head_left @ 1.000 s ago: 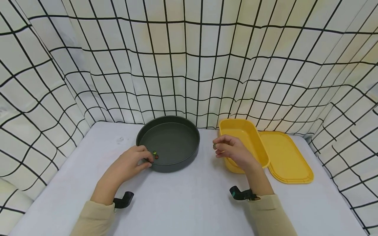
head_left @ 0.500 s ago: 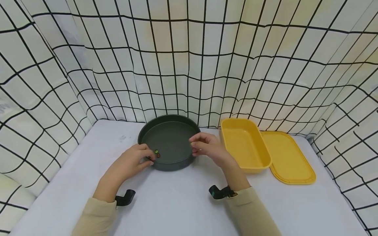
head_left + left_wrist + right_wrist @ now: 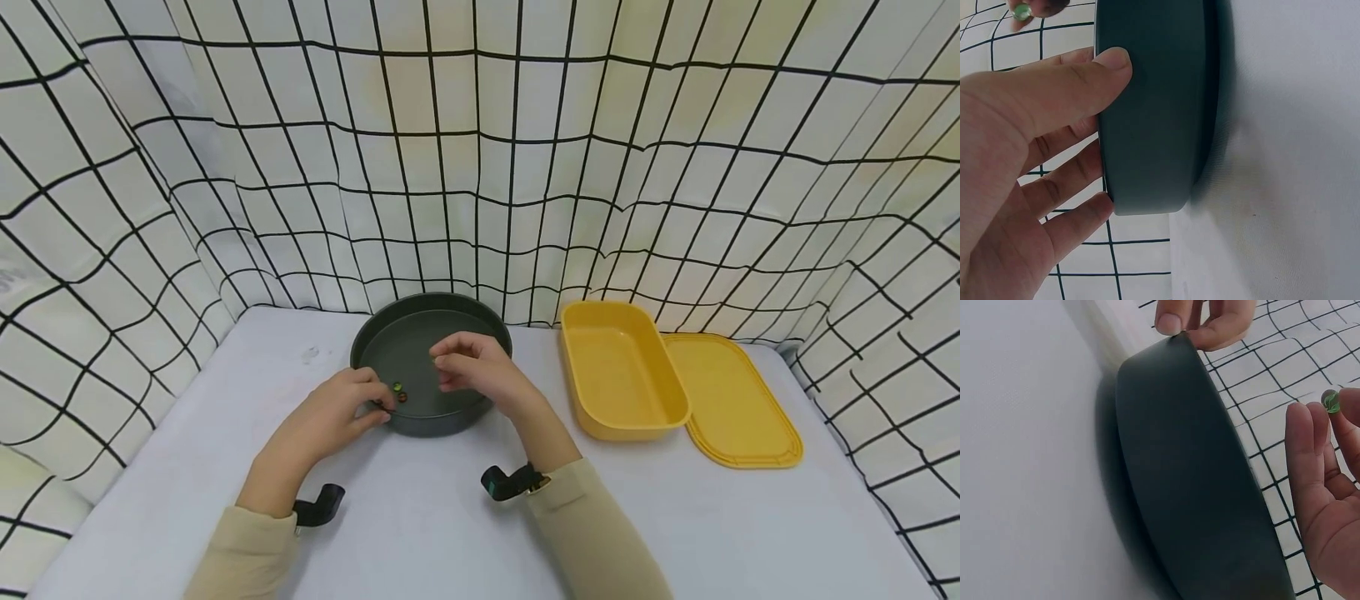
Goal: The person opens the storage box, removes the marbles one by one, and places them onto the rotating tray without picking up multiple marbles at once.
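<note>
A round dark grey pan stands on the white table. My left hand grips its near-left rim, thumb on the outer wall and fingers over the edge. Two marbles lie inside the pan close to those fingers: a green marble and a reddish-brown marble. Over the pan's right part, my right hand pinches a clear marble with green swirls between thumb and fingertips. The left wrist view also catches that held marble at its top edge.
A yellow plastic box without its lid stands right of the pan. Its flat yellow lid lies against the box's right side. White walls with a black grid enclose the table at the back and sides.
My right hand has moved left with its marble, from the yellow box, past the pan's right rim, to over the pan. The left hand keeps its grip on the rim.
</note>
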`<state>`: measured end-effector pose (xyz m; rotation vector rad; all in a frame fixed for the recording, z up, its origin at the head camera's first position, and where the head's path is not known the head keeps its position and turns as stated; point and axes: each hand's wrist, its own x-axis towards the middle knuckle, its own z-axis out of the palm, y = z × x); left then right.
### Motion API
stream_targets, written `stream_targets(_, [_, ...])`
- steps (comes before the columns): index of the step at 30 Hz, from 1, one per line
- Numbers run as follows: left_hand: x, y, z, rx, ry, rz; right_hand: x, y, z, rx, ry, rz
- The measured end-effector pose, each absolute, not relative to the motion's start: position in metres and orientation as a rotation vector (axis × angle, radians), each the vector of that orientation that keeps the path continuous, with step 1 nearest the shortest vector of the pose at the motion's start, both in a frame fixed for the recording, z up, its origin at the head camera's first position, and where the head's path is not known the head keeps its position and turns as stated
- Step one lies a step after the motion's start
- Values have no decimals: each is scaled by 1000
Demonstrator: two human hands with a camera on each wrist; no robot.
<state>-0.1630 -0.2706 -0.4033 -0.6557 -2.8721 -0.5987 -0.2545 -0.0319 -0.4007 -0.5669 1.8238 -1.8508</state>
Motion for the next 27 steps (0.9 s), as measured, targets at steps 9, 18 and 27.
stream_targets(9, [-163, -271, -403, -650, -2879, -591, -261, -45, -416, -500, 1866, -1820])
stream_targets(18, [-163, -271, -403, -647, -2884, -599, -267, -52, -421, -462, 1930, -1699])
stream_targets(27, [-164, -271, -404, -648, -2884, -603, -268, -60, -423, -399, 2029, -1589])
